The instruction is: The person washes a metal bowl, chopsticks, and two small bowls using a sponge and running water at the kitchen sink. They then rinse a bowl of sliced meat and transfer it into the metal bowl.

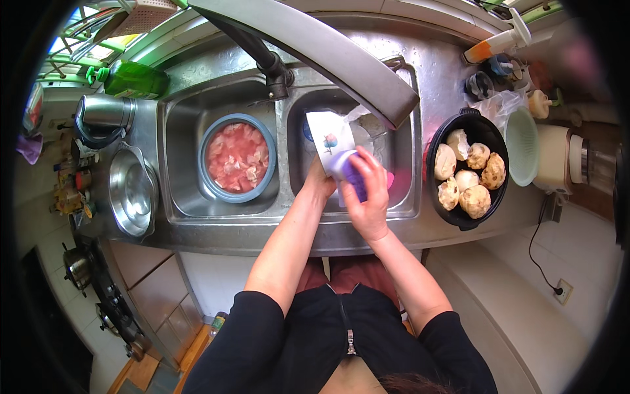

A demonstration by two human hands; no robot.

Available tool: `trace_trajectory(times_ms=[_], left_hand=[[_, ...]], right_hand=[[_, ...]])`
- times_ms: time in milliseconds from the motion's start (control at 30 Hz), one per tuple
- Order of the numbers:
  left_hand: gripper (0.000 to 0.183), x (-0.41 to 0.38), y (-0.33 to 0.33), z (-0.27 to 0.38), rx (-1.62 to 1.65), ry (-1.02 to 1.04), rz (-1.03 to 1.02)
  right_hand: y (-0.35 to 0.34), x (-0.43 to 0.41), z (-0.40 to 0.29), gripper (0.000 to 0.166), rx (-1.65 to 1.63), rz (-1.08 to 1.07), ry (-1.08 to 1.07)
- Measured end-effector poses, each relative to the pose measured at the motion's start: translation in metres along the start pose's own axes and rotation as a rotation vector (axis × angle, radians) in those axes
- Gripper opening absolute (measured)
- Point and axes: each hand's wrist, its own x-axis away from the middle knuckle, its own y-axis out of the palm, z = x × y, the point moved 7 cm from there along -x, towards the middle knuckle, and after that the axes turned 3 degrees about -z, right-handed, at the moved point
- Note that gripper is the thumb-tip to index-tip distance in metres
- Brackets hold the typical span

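Over the right sink basin [406, 197], my left hand [322, 180] holds a white bowl [329, 133] with a flower print, tilted on its side. My right hand [368, 189] grips a purple scrubbing brush [355, 181] with a whitish part, close against the bowl's lower edge. Bowls and other dishes lie partly hidden in the basin beneath the hands. To the left, a blue-grey round basin [202, 162] with pale pieces of meat in reddish water stands in the left sink basin [182, 197].
A faucet [280, 81] and its wide grey spout [334, 51] reach over the right basin. A black pot [433, 207] of peeled root vegetables stands right, beside a pale green bowl [521, 147]. Metal bowls [130, 192], a steel jug [103, 115] and a green soap bottle [135, 80] stand left.
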Motion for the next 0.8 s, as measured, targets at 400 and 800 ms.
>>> trace_trajectory(times_ms=[400, 800], left_hand=[[0.029, 0.005, 0.008, -0.016, -0.039, -0.079, -0.007], [0.019, 0.030, -0.004, -0.004, -0.421, -0.210, 0.146]], right_hand=[[0.011, -0.038, -0.027, 0.038, 0.340, -0.189, -0.388], [0.018, -0.077, 0.005, 0.034, 0.350, -0.180, -0.238]])
